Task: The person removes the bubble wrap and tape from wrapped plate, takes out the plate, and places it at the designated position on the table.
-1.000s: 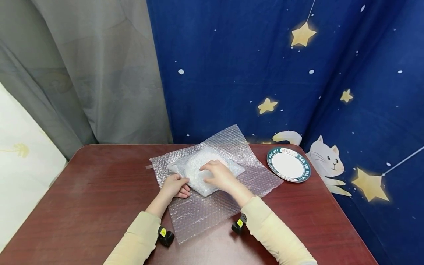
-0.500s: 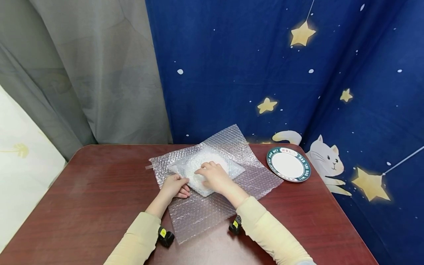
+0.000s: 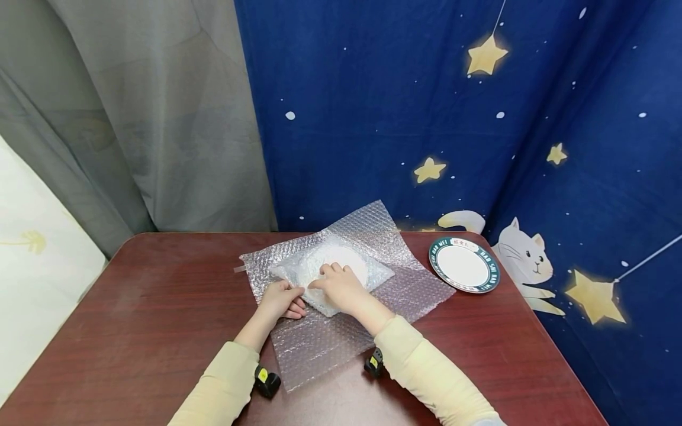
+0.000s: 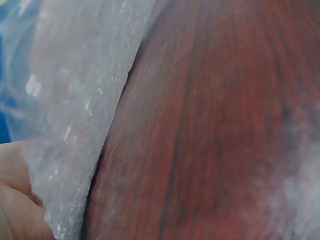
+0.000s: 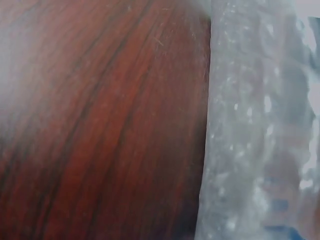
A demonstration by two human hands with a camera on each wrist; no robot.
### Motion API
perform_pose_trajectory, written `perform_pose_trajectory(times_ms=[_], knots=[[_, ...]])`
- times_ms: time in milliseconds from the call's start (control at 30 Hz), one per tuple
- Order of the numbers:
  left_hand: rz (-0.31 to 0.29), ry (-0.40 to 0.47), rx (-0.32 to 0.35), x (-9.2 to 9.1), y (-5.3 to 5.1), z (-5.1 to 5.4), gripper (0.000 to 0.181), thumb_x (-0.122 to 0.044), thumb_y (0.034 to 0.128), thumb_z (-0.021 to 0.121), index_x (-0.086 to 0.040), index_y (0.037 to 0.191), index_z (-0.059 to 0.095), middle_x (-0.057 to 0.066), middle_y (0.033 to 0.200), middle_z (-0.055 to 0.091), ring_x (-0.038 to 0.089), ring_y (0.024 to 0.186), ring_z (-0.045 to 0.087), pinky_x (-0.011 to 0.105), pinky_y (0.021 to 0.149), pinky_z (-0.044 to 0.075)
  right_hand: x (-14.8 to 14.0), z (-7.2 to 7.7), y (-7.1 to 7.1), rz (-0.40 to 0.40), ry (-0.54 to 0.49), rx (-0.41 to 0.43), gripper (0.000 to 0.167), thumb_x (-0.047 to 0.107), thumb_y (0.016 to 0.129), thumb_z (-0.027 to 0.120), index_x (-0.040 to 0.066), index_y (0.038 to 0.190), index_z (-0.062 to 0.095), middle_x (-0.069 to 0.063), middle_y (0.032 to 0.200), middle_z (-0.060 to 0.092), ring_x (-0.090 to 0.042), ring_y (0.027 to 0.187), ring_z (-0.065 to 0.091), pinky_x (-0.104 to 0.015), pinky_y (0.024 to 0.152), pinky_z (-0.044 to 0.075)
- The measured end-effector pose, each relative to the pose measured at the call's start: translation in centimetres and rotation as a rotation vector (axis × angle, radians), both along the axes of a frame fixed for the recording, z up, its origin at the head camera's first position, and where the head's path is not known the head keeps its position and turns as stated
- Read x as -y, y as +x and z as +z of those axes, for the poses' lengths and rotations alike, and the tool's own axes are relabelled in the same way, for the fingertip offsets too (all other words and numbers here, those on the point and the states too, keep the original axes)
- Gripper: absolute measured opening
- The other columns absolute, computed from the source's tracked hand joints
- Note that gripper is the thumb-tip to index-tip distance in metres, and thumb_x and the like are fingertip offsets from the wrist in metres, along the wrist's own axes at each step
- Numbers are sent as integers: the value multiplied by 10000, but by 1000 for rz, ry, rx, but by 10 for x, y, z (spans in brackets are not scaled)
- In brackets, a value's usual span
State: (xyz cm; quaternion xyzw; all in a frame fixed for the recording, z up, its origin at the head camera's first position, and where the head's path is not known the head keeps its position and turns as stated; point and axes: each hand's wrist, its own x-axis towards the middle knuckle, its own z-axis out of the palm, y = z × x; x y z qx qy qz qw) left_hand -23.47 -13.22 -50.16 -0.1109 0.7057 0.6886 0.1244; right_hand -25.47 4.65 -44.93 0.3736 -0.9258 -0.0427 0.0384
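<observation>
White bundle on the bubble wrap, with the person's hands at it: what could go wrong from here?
The bundle: its contents can't be made out. If breakable, they might suffer should the right hand, over its middle, press too hard.
The plate: it sits near the side edge of the table, and a corner of the bubble wrap lies close beside it, so a careless tug could nudge it.

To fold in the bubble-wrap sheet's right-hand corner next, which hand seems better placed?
Probably the right hand: it is over the wrapped white bundle, nearer that corner of the bubble-wrap sheet. The left hand is at the bundle's near-left edge, farther away.
</observation>
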Motion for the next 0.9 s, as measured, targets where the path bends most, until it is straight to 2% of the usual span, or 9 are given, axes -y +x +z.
perform_pose_trajectory(times_ms=[367,900], knots=[[0,-13,-12,-1,0,-1,167,-85,938,567,34,851,489,148,640,652,213,489,648,303,458,536,3,1,2,-74,3,19,339,145,853,666,320,1144,674,-11,1136,548,-198,1009,505,-341,771,407],[6,-6,-12,0,2,1,188,-99,940,583,30,846,483,144,636,648,217,491,650,300,455,534,-1,-7,1,-92,-75,50,240,147,829,698,244,1036,626,0,1081,515,-184,941,486,-326,733,389]])
